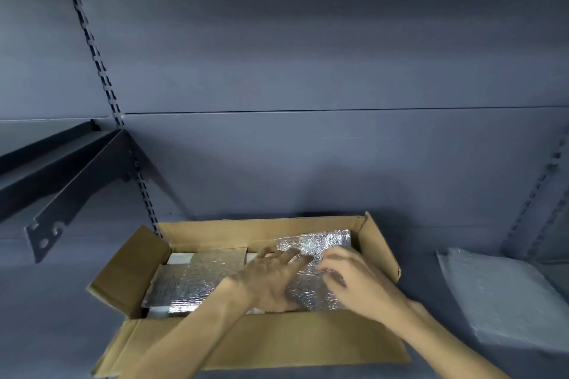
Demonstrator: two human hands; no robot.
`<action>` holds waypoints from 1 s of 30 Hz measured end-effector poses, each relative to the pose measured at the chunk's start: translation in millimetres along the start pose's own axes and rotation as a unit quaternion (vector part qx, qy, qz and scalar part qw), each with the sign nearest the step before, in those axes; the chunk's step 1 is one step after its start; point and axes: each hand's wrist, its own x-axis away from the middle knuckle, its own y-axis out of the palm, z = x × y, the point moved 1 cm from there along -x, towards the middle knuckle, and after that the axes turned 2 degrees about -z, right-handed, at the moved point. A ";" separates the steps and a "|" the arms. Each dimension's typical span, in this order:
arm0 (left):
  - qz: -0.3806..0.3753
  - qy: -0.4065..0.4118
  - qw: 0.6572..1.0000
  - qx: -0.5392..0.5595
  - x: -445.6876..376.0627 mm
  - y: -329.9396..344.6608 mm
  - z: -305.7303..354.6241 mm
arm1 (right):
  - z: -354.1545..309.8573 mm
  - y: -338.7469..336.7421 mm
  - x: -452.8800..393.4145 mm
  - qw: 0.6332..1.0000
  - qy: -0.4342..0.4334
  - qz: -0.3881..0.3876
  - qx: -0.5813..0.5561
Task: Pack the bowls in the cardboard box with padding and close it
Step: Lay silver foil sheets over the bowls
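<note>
With the cardboard box [252,344] open at the shelf's front edge, the left hand [268,280] lies spread flat on the silver padding [317,244] while the right hand [354,280] pinches it, so tuck snugly over the hidden bowls before folding flaps.

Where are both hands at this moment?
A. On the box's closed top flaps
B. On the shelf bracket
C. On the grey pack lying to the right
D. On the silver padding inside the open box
D: the left hand and right hand rest on the silver padding inside the cardboard box, whose flaps stand open.
</note>
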 end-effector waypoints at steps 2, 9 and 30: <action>0.004 -0.006 1.000 -0.007 -1.2 1.6 1.7 | 3.9 -5.5 -12.3 0.996 -0.001 -0.057 0.063; 0.042 -0.009 0.998 -0.052 -8.9 2.3 -9.7 | 13.9 -22.4 -39.2 0.960 0.016 -0.254 0.118; 0.012 -0.015 0.999 -0.026 -40.5 23.4 -0.4 | 25.2 12.7 -53.9 0.935 0.027 -0.281 0.215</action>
